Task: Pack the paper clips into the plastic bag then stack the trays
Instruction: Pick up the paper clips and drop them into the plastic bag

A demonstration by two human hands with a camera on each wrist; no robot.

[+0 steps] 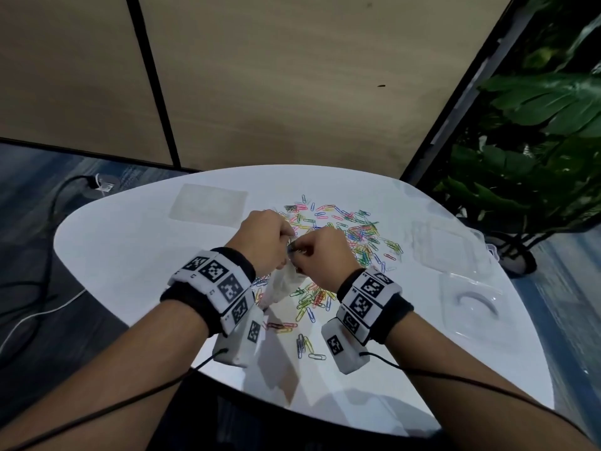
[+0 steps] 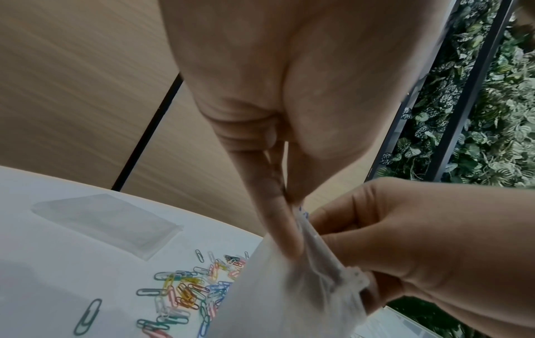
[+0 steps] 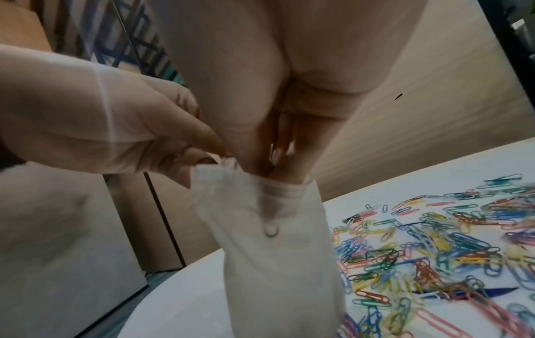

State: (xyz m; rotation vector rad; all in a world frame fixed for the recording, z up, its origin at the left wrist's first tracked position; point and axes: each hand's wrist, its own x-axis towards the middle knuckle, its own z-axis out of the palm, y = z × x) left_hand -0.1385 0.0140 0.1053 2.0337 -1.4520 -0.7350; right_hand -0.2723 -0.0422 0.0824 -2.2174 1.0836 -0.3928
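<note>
I hold a small clear plastic bag (image 1: pixel 282 286) up over the white table (image 1: pixel 140 255). My left hand (image 1: pixel 287 239) pinches the bag's rim (image 2: pixel 301 231) between thumb and fingers. My right hand (image 1: pixel 300 255) has its fingers pushed into the bag's mouth (image 3: pixel 260 183), and a paper clip (image 3: pixel 270 228) shows through the plastic at their tips. Coloured paper clips (image 1: pixel 344 229) lie scattered behind the hands, with more (image 1: pixel 312 299) below the bag. Two clear trays (image 1: pixel 452 252) (image 1: pixel 468 304) sit on the table's right side.
A flat clear plastic sheet or bag (image 1: pixel 208 205) lies at the table's far left. Green plants (image 1: pixel 536 125) stand close off the right edge. Cables (image 1: pixel 48 229) run across the floor on the left. A wooden wall rises behind the table.
</note>
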